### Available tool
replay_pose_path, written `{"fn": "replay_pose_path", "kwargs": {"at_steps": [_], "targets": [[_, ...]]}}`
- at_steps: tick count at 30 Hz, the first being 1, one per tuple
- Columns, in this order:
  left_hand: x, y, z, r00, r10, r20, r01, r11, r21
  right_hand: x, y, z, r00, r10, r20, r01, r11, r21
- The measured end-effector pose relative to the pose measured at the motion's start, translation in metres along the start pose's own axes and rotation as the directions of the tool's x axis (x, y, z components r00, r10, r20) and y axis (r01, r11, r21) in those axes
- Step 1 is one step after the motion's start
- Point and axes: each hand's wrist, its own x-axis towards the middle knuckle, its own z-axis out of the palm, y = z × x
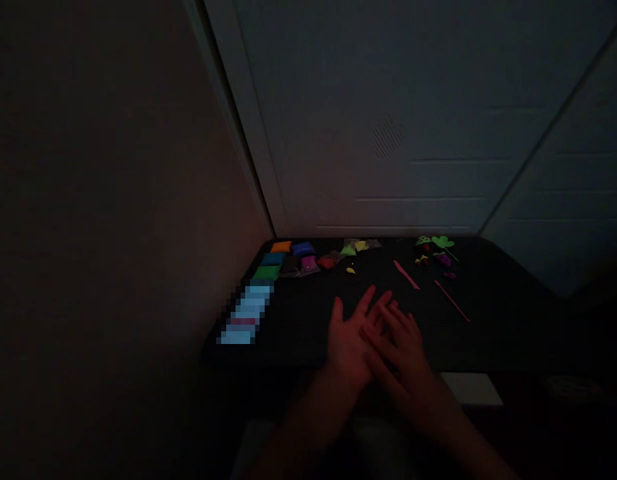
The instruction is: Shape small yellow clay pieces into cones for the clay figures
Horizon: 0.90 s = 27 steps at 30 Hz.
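Note:
My left hand (pixel 345 347) is palm up over the table's front edge, thumb and fingers spread. Across its palm lie the stretched fingers of my right hand (pixel 408 350), palm to palm in part. Anything small between the two palms is hidden. Beyond my fingertips rests a small yellow piece of modelling clay (pixel 351 271). A pink plastic clay knife (pixel 407 275) lies farther right, and a thin pink stick tool (pixel 452 301) slants beside it.
Coloured clay packets, including an orange one (pixel 281 247) and a green one (pixel 267 273), line the back left. A pixelated bright screen (pixel 245 315) lies at left. Small clay shapes (pixel 421 260) and a green flower-like piece (pixel 443 243) sit back right. A pale panel wall (pixel 388 213) stands behind.

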Motion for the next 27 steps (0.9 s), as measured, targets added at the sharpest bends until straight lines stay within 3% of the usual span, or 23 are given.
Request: {"fn": "replay_pose_path", "kwargs": {"at_steps": [5, 10, 15, 19, 24, 27], "targets": [[0.0023, 0.0011, -0.0024, 0.999, 0.048, 0.002, -0.048, 0.999, 0.007, -0.004, -0.0081, -0.0055, 0.993, -0.105, 0.061, 0.107, 0.994, -0.015], [-0.0015, 0.0008, 0.002, 1.0, 0.009, 0.012, -0.009, 1.0, 0.02, -0.0027, -0.006, -0.0082, 0.999, -0.029, 0.032, 0.031, 0.997, -0.076], [-0.0018, 0.0008, 0.0023, 0.999, 0.033, -0.008, -0.033, 0.999, 0.019, -0.0051, -0.0093, -0.0081, 0.984, -0.157, 0.081, 0.161, 0.985, -0.056], [-0.003, -0.0002, 0.0021, 1.0, -0.007, 0.025, 0.007, 1.0, 0.017, -0.0047, -0.0061, -0.0064, 0.998, -0.047, 0.034, 0.05, 0.995, -0.089], [-0.003, -0.0018, 0.0035, 1.0, -0.004, 0.009, 0.004, 1.0, 0.016, -0.0065, -0.0043, -0.0075, 0.982, -0.154, 0.108, 0.163, 0.982, -0.09], [-0.0017, -0.0021, 0.0023, 0.999, -0.038, 0.015, 0.037, 0.999, 0.029, -0.0071, -0.0037, -0.0076, 0.994, -0.093, 0.065, 0.101, 0.987, -0.123]]}}
